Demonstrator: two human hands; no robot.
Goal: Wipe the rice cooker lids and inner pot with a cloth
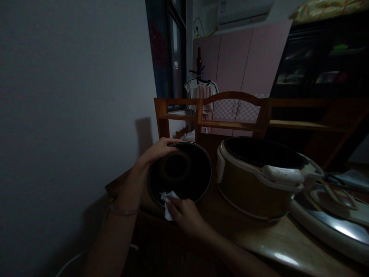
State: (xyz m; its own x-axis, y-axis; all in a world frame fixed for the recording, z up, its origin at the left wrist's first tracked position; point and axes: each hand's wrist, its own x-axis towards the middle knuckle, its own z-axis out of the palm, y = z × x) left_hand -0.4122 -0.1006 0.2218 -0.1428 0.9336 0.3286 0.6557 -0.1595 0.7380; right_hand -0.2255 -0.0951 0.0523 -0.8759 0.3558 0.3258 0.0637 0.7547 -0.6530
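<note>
A dark round inner pot (198, 169) is tipped on its side, its mouth facing me. My left hand (161, 151) grips its upper left rim, with the fingers curled over the edge. Pinched in my right hand (186, 213) is a crumpled white tissue (170, 196), pressed to the lower rim of the pot. Part of the tissue lies inside the rim and part hangs outside. To the right stands the rice cooker body (248, 192), upright and uncovered, with a dark opening and a pale handle at its front.
A round cooker lid (331, 215) lies at the right of the wooden table (259, 242). Low wooden shelving (230, 125) rises along the table's back. A white wall (86, 96) stands close on the left, and a pale cord (72, 259) hangs below.
</note>
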